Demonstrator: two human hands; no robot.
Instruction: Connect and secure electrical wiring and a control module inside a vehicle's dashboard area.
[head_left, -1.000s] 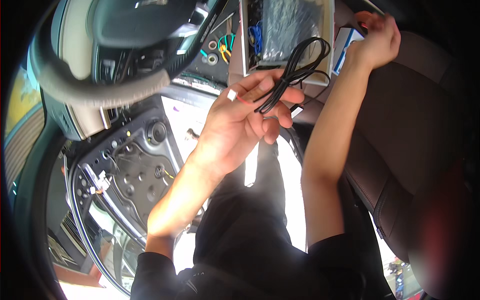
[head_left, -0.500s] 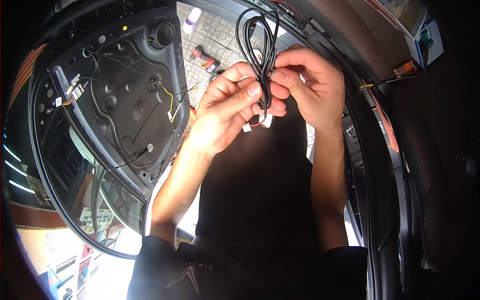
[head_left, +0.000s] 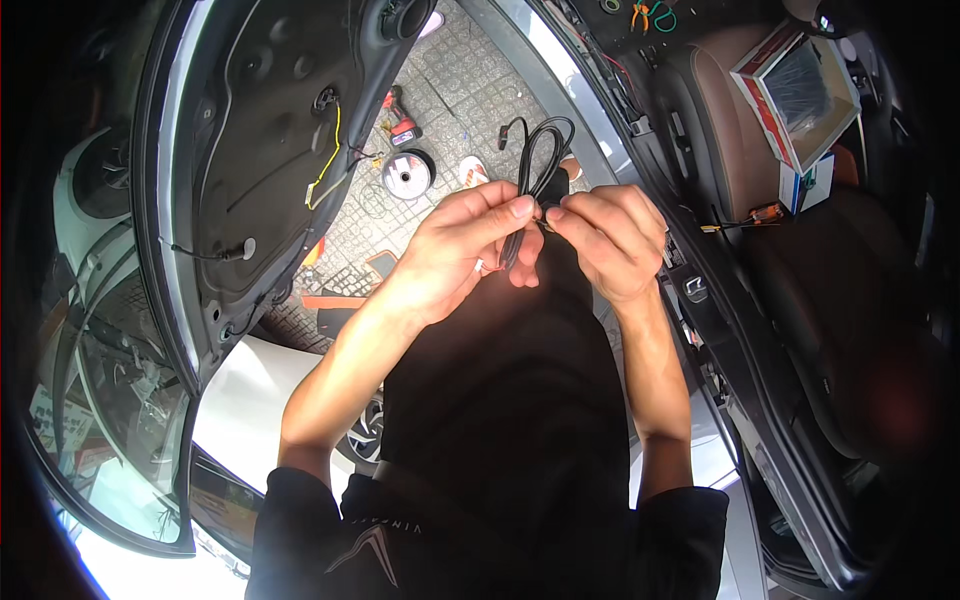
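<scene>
A coiled black cable (head_left: 541, 182) is bunched in my left hand (head_left: 440, 250), pinched between thumb and fingers with its loops standing up above them. One end, with a small black plug (head_left: 503, 137), hangs out beside the loops. A small white connector (head_left: 480, 266) on thin red wire pokes out below the left fingers. At the waist of the bundle, my right hand (head_left: 612, 240) is closed, thumb and fingertips pinching something small against the cable. What exactly those fingertips grip is too small to tell.
To my left stands an open car door (head_left: 290, 120) with a yellow wire (head_left: 333, 150) hanging from it. A red and black power drill (head_left: 402, 125) and a round spool (head_left: 407, 176) lie on the paved floor. An open box (head_left: 800, 100) and an orange-handled tool (head_left: 765, 213) rest on the seat at right.
The whole view has shifted, bringing the spool and the seat with the box into sight. Both hands stay on the cable, and my right hand has turned, its fingers curled lower on the bundle.
</scene>
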